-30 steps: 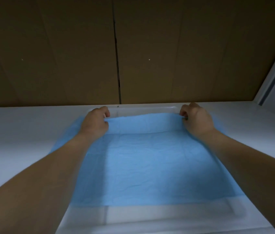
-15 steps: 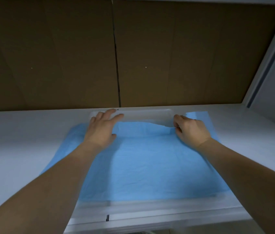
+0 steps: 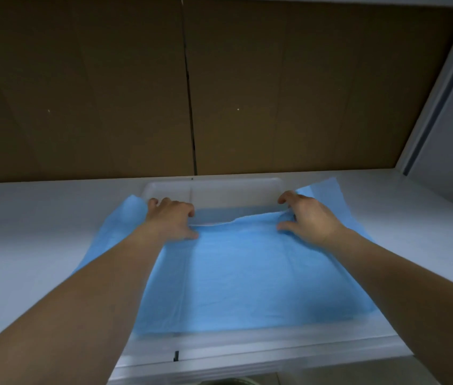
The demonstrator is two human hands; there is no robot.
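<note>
Now left hand [image 3: 170, 218] and right hand [image 3: 309, 221] grip blue sheet [image 3: 247, 276] in tray [image 3: 219, 192]

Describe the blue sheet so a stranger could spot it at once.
Below the brown wall runs a white shelf, and on it sits a clear plastic tray. The blue sheet lies in that tray, its left and right sides spilling over the rims onto the shelf. It is the only blue thing there.

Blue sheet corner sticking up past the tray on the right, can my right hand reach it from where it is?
Probably yes. The right hand holds the bunched blue sheet just beside that raised corner, and nothing lies between them. The tray rim is off to the side.
</note>
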